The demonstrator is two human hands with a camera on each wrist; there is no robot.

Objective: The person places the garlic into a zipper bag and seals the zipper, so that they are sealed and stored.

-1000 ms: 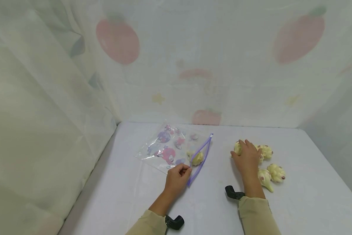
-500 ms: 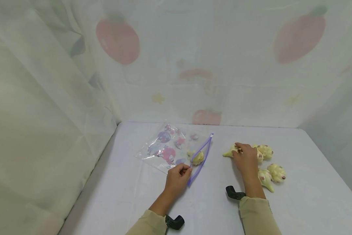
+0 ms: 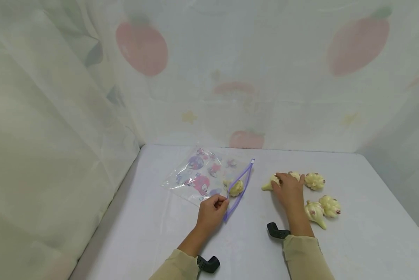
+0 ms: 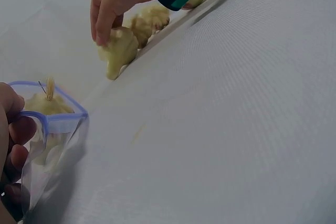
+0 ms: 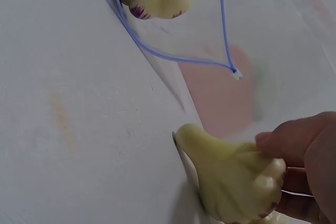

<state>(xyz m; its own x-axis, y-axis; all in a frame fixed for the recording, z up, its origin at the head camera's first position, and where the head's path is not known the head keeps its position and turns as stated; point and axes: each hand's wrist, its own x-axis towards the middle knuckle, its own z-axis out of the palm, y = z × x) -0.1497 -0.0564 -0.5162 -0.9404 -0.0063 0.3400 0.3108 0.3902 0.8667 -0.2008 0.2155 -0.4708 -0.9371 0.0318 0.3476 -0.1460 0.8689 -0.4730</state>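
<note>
A clear printed bag (image 3: 200, 182) with a purple zip edge lies on the table, its mouth parted towards the right. Just inside that mouth sits one pale yellow garlic-like bulb (image 3: 236, 188). The left hand (image 3: 211, 214) pinches the near end of the zip edge between thumb and curled fingers. Over to the right, the right hand (image 3: 290, 194) holds another bulb (image 3: 270, 182) by its rounded end, its stem pointing left. In the right wrist view, thumb and fingers grip this bulb (image 5: 231, 174).
Behind the right hand are a partly hidden bulb (image 3: 295, 175) and one farther right (image 3: 314, 181). Two more bulbs, one with a stem (image 3: 315, 212) and one rounder (image 3: 330, 206), lie nearer the front. Printed curtains (image 3: 290, 116) stand behind the white table.
The right hand has closed on a bulb, which has turned stem-left and shifted slightly left, away from the others. The left hand and the bag have stayed in place.
</note>
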